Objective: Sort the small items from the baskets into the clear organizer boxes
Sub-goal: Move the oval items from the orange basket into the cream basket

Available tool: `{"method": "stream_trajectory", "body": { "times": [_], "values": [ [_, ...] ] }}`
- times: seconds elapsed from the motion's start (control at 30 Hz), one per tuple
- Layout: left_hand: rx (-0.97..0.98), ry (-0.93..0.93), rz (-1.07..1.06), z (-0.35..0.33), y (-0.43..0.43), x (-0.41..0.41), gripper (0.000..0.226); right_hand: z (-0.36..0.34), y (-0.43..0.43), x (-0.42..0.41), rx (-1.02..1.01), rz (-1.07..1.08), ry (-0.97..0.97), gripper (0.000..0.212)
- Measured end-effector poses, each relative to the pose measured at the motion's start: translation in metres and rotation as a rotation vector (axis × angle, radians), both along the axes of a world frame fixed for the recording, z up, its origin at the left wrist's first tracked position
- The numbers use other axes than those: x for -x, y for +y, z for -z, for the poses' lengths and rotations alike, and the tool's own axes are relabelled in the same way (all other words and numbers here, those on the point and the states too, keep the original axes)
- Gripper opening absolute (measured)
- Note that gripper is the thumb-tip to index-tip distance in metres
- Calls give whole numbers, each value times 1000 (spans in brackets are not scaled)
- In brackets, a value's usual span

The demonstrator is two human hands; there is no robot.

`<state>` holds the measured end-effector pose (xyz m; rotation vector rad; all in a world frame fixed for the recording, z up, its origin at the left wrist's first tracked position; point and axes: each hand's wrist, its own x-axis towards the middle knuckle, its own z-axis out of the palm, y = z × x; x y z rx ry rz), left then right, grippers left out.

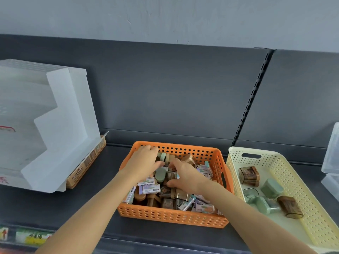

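An orange perforated basket (170, 216) sits on the dark shelf, filled with several small brown and green sharpeners and wrapped erasers (149, 189). Both hands reach into it. My left hand (145, 162) lies palm-down over the back left of the pile, fingers bent over a green and brown sharpener (165, 157). My right hand (185, 176) is in the middle of the pile, thumb and fingers curled round a small brown sharpener (172, 174). To the right stands a cream basket (300, 189) with several brown and green sharpeners (271, 187) loose on its floor.
A frosted stepped display stand (55, 129) stands at the left over a brown cardboard box (86, 167). Clear organizer boxes (332, 158) are stacked at the far right edge. A dark back panel rises behind the shelf. Price labels (31, 237) line the front rail.
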<state>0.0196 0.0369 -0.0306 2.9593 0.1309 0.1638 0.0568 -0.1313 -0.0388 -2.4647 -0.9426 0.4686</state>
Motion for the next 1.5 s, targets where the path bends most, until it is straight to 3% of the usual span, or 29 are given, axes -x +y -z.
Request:
{"method": "stream_trajectory", "body": {
  "times": [0.2,0.43,0.6,0.7,0.8,0.97,1.07,1.27,1.37,1.5],
  "values": [
    [-8,54,37,-5,-3,-6,21,-14,-22,-3,-107,87,-30,61],
    [-40,80,8,-11,-13,-15,30,-33,-64,-10,-374,362,54,58],
    [227,-22,67,-22,-43,-18,46,-39,-114,-15,-505,519,41,55],
    [348,-42,182,-35,-78,-20,40,-42,-152,-22,-429,585,-60,48],
    [483,-48,296,-41,-119,-25,36,-40,-191,-30,-193,622,-225,47],
    [536,11,416,-31,-182,-40,45,-22,-237,-34,91,581,-236,55],
    [473,58,469,-24,-209,-51,43,-15,-248,-33,115,551,-224,57],
    [118,134,483,-11,-230,-65,50,-8,-255,-37,70,513,-228,59],
    [178,128,474,-12,-226,-67,69,-7,-255,-40,46,498,-224,62],
    [328,107,450,-19,-206,-59,74,-9,-251,-45,33,459,-214,66]
  ]
}}
